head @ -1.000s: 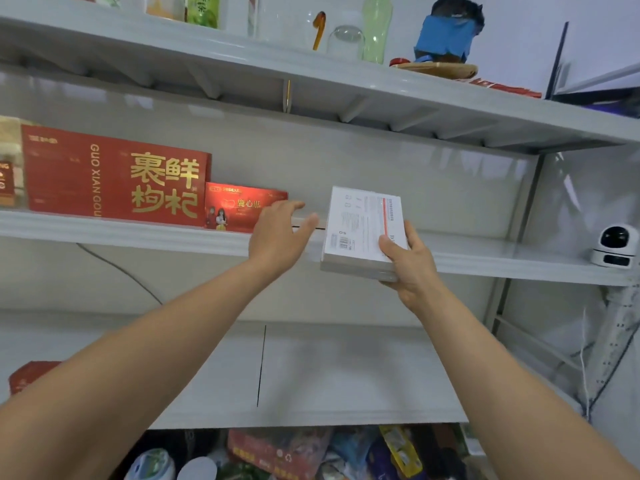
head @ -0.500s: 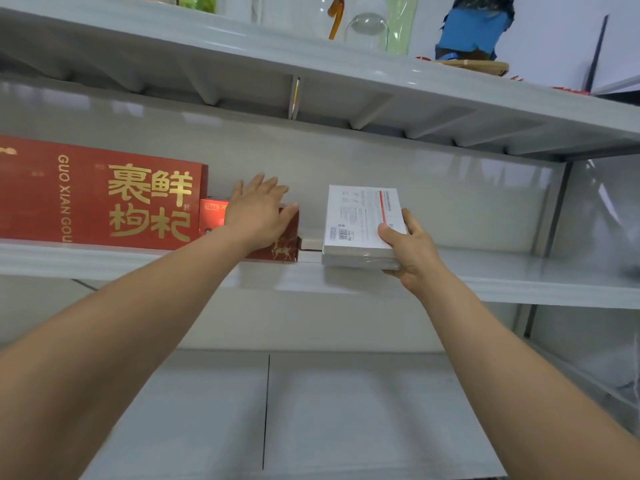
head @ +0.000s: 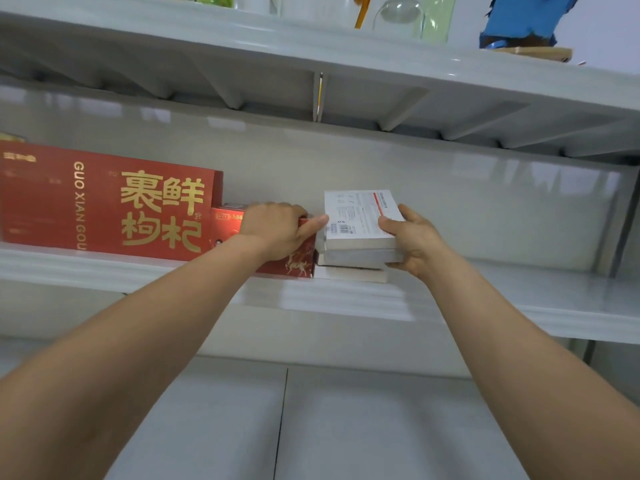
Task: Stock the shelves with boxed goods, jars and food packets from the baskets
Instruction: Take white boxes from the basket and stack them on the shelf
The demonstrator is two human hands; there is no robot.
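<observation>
white box [head: 356, 216]: atop white stack [head: 353, 263], gripped by right hand [head: 415, 240]; left hand [head: 273, 230] seemingly clasps small red box [head: 298, 263].

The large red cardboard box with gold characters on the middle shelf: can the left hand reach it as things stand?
Probably yes. The left hand rests on the small red box directly beside the large red cardboard box, with nothing between them. The right hand holds a white flat box.

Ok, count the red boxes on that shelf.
2. A large red box stands at the left of the shelf; a smaller red box sits beside it under the left hand, left of the white box. Others may hide behind.
</observation>
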